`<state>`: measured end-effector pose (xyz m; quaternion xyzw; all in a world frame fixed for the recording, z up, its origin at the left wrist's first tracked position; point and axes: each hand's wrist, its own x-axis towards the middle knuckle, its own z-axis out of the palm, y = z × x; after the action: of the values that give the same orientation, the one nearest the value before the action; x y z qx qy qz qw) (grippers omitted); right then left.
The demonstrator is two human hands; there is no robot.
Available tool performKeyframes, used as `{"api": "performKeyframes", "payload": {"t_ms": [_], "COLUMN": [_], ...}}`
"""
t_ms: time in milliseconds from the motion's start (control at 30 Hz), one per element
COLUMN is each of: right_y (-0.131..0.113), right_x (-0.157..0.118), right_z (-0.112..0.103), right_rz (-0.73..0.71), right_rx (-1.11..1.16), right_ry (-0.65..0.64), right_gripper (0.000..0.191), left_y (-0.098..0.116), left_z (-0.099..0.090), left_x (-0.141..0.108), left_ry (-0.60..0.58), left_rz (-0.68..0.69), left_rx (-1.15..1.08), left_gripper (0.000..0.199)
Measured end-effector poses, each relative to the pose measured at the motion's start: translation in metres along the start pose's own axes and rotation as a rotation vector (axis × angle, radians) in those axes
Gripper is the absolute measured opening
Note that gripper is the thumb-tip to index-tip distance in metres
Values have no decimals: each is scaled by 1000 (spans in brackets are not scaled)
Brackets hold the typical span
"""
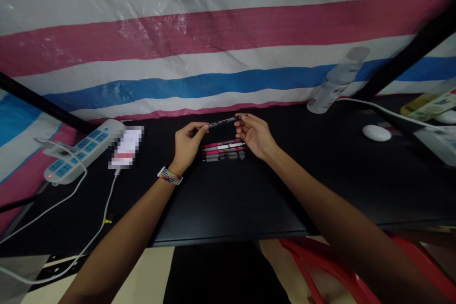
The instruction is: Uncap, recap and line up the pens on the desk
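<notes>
A dark pen [223, 122] is held nearly level, a little above the black table, between both hands. My left hand [189, 142] pinches its left end between thumb and fingers. At the pen's right end, my right hand [253, 134] grips the tip with thumb and forefinger, its other fingers curled. Just below the held pen, several pens lie side by side in a row, among them a red pen [217, 144], a white pen [230, 146] and a grey pen [223, 156]. A colourful woven watch band [171, 175] circles my left wrist.
On the left are a white power strip [101, 137] with cables and a blurred phone [127, 147] on a charging cable. A clear bottle [335, 83], a white mouse [376, 133] and a white cable [388, 110] are on the right. Striped sheeting [213, 33] hangs behind the black table [228, 204].
</notes>
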<state>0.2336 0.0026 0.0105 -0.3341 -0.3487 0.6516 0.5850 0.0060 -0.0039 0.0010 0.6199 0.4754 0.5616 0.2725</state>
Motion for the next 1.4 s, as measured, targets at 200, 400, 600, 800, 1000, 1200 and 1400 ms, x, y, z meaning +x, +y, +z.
{"api": "performKeyframes", "payload": {"t_ms": [200, 400, 600, 800, 1000, 1200, 1400], "right_y": [6, 16, 19, 16, 18, 19, 20], "right_x": [7, 13, 11, 5, 4, 4, 2], "right_z": [-11, -22, -24, -21, -20, -20, -20], "right_rz": [-206, -269, -367, -426, -428, -444, -447], "right_rx": [-363, -736, -1010, -1170, -1251, -1265, -1284], "right_ry": [87, 114, 78, 4, -13, -16, -21], "right_gripper": [12, 11, 16, 13, 18, 18, 18], "left_y": [-4, -9, -13, -13, -13, -12, -12], "left_z": [-3, -2, -4, -6, -7, -5, -4], "left_x": [1, 0, -1, -2, -2, -5, -6], "left_ry": [-93, -120, -139, -160, -210, -230, -256], "left_rz": [-6, 33, 61, 90, 84, 159, 170], "left_rx": [66, 142, 257, 304, 395, 491, 492], "left_gripper": [22, 15, 7, 4, 6, 8, 12]}}
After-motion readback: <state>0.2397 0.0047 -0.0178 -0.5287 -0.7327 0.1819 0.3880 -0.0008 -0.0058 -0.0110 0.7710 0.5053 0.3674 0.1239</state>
